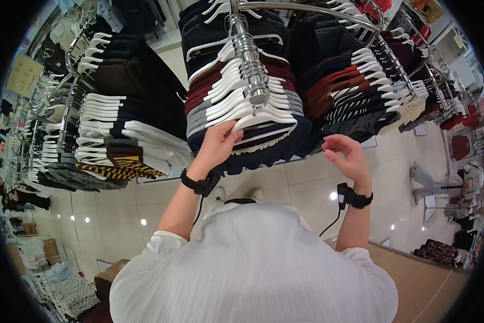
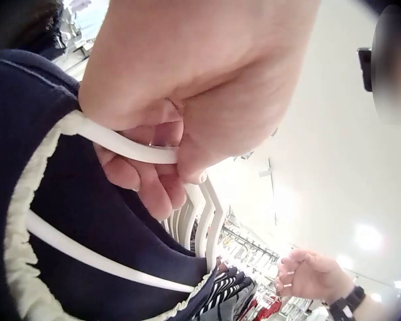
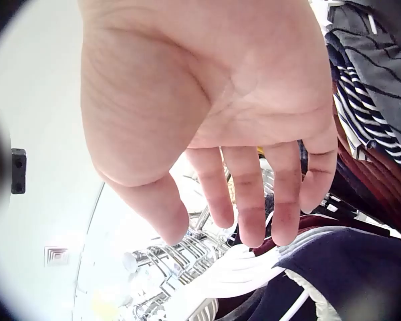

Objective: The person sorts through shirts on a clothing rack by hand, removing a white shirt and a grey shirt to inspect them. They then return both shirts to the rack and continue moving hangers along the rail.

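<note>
At the near end of a metal rail (image 1: 250,59), my left hand (image 1: 217,142) holds the shoulder of a white hanger (image 1: 266,119). In the left wrist view, the fingers and thumb curl round the hanger (image 2: 137,150) just inside the neckline. From it hangs a navy garment (image 1: 290,142) with a cream ruffled neck edge (image 2: 19,227). My right hand (image 1: 349,156) is raised in the air to the right of this garment. Its palm and loosely bent fingers (image 3: 250,221) hold nothing in the right wrist view.
Behind the front garment, maroon and grey clothes (image 1: 199,99) hang tightly on white hangers. Packed racks stand on both sides, with yellow-and-black striped clothes (image 1: 129,169) left and black-and-white striped ones (image 1: 344,110) right. A person (image 1: 462,180) is farther right on the tiled floor (image 1: 290,188).
</note>
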`<state>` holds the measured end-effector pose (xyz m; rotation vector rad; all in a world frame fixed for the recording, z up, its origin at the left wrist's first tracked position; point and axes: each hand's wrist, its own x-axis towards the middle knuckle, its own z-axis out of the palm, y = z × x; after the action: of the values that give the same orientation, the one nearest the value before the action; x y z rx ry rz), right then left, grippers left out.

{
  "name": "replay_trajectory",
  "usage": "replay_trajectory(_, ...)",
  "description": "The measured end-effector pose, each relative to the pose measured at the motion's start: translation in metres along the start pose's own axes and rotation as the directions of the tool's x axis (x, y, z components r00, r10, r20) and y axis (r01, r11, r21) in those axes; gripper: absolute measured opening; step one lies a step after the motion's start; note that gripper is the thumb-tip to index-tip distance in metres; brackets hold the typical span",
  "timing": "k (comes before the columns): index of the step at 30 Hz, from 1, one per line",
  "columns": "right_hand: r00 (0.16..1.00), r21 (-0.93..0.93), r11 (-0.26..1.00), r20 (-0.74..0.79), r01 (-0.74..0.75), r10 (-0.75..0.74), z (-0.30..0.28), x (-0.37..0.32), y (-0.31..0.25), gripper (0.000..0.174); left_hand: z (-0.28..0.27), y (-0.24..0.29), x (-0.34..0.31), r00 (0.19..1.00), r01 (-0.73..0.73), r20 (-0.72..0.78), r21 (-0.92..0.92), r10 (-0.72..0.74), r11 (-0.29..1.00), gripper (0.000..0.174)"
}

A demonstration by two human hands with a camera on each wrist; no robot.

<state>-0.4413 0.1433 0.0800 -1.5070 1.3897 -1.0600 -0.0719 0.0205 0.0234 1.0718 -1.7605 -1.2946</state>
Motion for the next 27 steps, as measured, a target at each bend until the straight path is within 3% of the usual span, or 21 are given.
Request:
replay_trajectory(2,1.0,-0.01,1.0,0.007,0.001,-0.001,0.001,0.001,0.001,0.035,0.0,-0.001,0.002,1.0,-0.015,-0.023,-0.022,0.015,1.0,0.015)
replay_trajectory(5,1.0,-0.027,1.0,0.007,-0.002,0.002,0.004,0.002,0.003,0.035,-0.003,-0.002,0.006,0.982,-0.093,-0.126,0.331,0.142,0.939,0.019)
replay_trajectory(6,1.0,-0.02,1.0,0.005,0.005,-0.005,0.005,0.002,0.004,0.035,-0.002,-0.001,0.005,0.983,-0.096,-0.118,0.329,0.142,0.939,0.019)
replay_trajectory(7,1.0,-0.014,1.0,-0.001,0.012,-0.012,0.006,0.003,0.005,0.035,-0.001,0.001,0.003,0.962,-0.134,-0.147,0.476,0.229,0.869,0.021)
replay_trajectory(8,1.0,-0.016,1.0,-0.015,0.005,-0.006,0.005,0.002,0.006,0.035,0.002,0.003,0.001,0.935,-0.162,-0.157,0.61,0.319,0.775,0.023)
replay_trajectory(10,1.0,-0.048,0.999,0.005,-0.024,0.024,0.0,0.0,0.008,0.034,0.006,0.008,-0.008,0.839,-0.235,-0.216,0.683,0.499,0.692,0.024)
replay_trajectory(12,0.998,-0.053,0.999,-0.063,-0.002,-0.001,0.001,0.0,0.016,0.034,0.003,0.001,-0.015,0.747,-0.245,-0.316,0.686,0.584,0.685,0.028)
replay_trajectory(14,0.989,-0.175,0.982,-0.135,-0.075,0.052,-0.001,0.001,0.026,0.034,-0.006,-0.001,-0.022,0.715,-0.193,-0.394,0.683,0.578,0.705,0.036)
replay_trajectory(16,0.985,-0.227,0.969,-0.164,-0.097,0.06,0.004,0.007,0.042,0.042,-0.021,-0.018,-0.029,0.787,-0.153,-0.364,0.667,0.498,0.729,0.07)
replay_trajectory(18,0.971,-0.365,0.931,-0.231,-0.023,-0.066,0.014,0.015,0.058,0.051,-0.032,-0.037,-0.037,0.847,-0.024,-0.336,0.751,0.413,0.659,0.092)
replay_trajectory(19,0.983,-0.407,0.913,-0.166,0.009,-0.084,0.016,0.022,0.074,0.07,-0.037,-0.05,-0.041,0.848,-0.03,-0.329,0.753,0.416,0.657,0.092)
replay_trajectory(21,0.981,-0.432,0.9,-0.146,0.053,-0.127,0.034,0.035,0.101,0.08,-0.043,-0.071,-0.046,0.935,0.072,-0.312,0.634,0.169,0.77,0.103)
replay_trajectory(22,0.979,-0.458,0.884,-0.118,0.097,-0.168,0.045,0.041,0.107,0.091,-0.042,-0.072,-0.046,0.936,0.065,-0.305,0.637,0.173,0.768,0.103)
replay_trajectory(24,0.998,-0.352,0.935,-0.034,0.041,-0.057,0.061,0.053,0.115,0.103,-0.041,-0.073,-0.046,0.944,0.033,-0.296,0.523,0.145,0.852,0.104)
replay_trajectory(27,0.99,-0.352,0.933,-0.084,0.074,-0.11,0.078,0.062,0.122,0.11,-0.04,-0.081,-0.045,0.945,0.017,-0.286,0.534,0.161,0.845,0.098)
